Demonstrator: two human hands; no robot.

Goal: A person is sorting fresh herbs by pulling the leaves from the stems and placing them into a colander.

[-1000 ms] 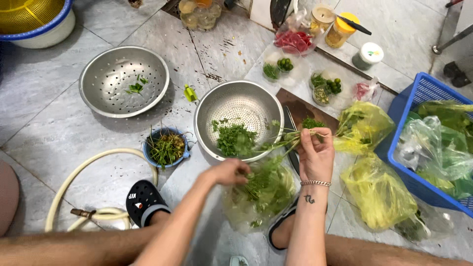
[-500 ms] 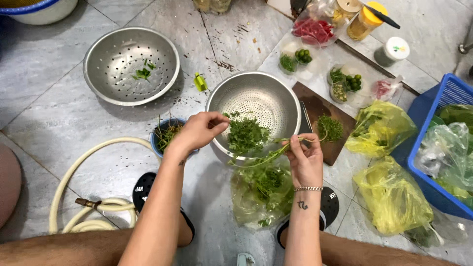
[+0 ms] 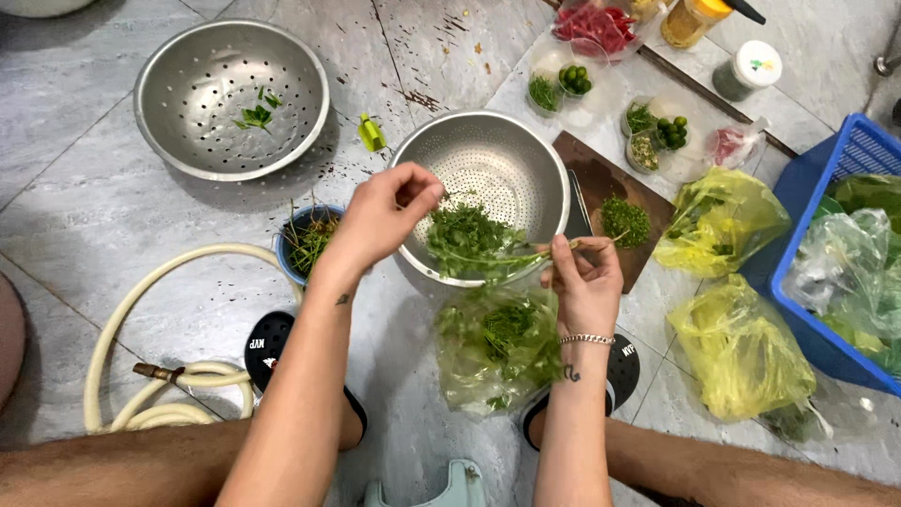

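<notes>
My right hand (image 3: pixel 587 282) pinches a leafy green herb stalk (image 3: pixel 511 255) by its stem, holding it over the near rim of a metal colander (image 3: pixel 507 160) that has a heap of picked green herbs (image 3: pixel 465 235) in it. My left hand (image 3: pixel 380 216) hovers at the colander's left rim with its fingertips pinched together near the leaves; what they hold is too small to tell. A clear plastic bag of green herbs (image 3: pixel 493 343) lies on the tiled floor between my feet, just below both hands.
A second colander (image 3: pixel 188 122) with a few leaves sits far left, a small blue pot of stems (image 3: pixel 308 242) beside my left wrist. Cutting board (image 3: pixel 601 178) with chopped greens, yellow bags (image 3: pixel 723 221), blue basket (image 3: pixel 845 169), small condiment tubs (image 3: pixel 657 131), a hose (image 3: pixel 141 310).
My left hand rose from the bag to the colander's left rim. The right hand stayed beside the colander holding the stalk. The camera view shifted slightly.
</notes>
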